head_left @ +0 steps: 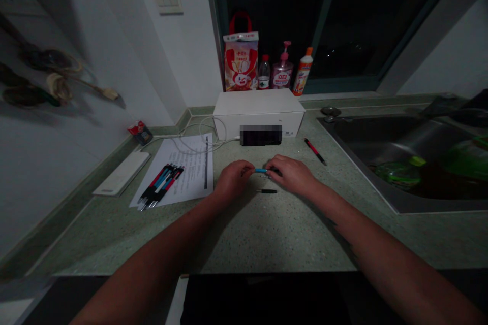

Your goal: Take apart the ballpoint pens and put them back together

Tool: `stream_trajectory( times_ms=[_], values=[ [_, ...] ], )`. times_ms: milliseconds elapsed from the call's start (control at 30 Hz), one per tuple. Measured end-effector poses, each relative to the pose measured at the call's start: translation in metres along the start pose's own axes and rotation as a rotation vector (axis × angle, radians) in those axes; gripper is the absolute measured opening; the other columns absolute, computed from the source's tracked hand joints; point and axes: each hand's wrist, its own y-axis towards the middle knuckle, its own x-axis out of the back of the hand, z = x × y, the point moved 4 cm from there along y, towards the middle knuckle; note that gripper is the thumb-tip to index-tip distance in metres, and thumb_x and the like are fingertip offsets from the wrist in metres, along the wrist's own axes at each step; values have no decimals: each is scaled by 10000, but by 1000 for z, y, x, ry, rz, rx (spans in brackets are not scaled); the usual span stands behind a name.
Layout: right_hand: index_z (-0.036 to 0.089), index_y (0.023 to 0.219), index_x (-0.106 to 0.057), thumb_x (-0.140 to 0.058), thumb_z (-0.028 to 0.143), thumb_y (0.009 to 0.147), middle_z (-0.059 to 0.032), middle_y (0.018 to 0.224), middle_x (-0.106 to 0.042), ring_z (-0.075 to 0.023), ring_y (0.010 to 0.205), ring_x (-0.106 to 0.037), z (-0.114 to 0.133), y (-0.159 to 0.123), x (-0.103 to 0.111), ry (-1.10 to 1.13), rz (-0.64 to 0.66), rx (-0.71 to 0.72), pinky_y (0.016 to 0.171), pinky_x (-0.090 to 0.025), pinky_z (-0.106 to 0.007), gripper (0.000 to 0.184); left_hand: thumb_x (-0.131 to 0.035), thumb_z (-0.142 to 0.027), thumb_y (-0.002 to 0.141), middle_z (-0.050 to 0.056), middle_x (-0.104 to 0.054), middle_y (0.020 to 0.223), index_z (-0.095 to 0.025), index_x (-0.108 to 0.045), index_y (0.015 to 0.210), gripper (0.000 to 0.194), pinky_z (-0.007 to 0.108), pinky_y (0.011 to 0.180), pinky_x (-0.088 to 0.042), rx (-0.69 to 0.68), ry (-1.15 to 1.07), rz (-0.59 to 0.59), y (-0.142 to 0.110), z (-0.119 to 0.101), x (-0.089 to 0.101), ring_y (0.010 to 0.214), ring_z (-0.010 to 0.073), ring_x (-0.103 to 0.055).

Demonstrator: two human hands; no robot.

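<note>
Both hands meet over the middle of the counter, at the two ends of a blue pen (261,170). My left hand (233,179) is closed on its left end, and my right hand (292,173) pinches its right end; the fingers hide both ends. Just below the pen lies a small silvery part, perhaps a spring (264,176), close to the right fingers. Nearer to me rests a short dark pen piece (267,191) with a thin tip pointing left. A red and black pen (315,152) lies apart, beyond my right hand.
Several pens (162,184) lie on printed sheets (190,162) at left, beside a white power strip (122,173). A dark phone-like object (261,136), partly blurred out, leans on a white box (259,102). A cable (202,127) loops nearby. The sink (366,162) is at right.
</note>
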Motion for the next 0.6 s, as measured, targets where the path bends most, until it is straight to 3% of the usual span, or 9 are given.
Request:
stream_trajectory(
  times_ms=[333,433,533,600],
  values=[
    [236,1050,-686,-589,250,936,-38,997,-737,-190,849,-655,3,0,-1,56,-6,4,734,-435,-301,151,-681,-285,880,28,-731,836,-191,-707,878,98,313,755,-543,-8,-274,-33,-2,-4,1,769,169,-657],
    [247,1148,-674,-564,204,928,-51,1092,-734,-202,931,-669,8,-1,-1,89,-28,60,788,-458,-308,250,-711,-270,856,13,-716,823,-199,-680,1022,183,307,723,-540,-42,-353,-41,-3,-4,-2,740,158,-647],
    [247,1213,-653,-541,187,925,-64,1131,-727,-210,946,-675,7,0,0,109,-75,45,801,-470,-316,315,-724,-268,854,9,-692,828,-203,-646,1142,305,311,732,-529,-111,-293,-73,-5,-5,-2,736,153,-627],
    [224,1192,-649,-538,193,922,-66,1036,-742,-208,869,-680,2,0,2,121,-125,-52,757,-465,-311,294,-728,-298,859,25,-680,860,-204,-671,1085,251,325,754,-523,-209,-164,-44,-9,-12,-1,781,169,-624]
  ],
)
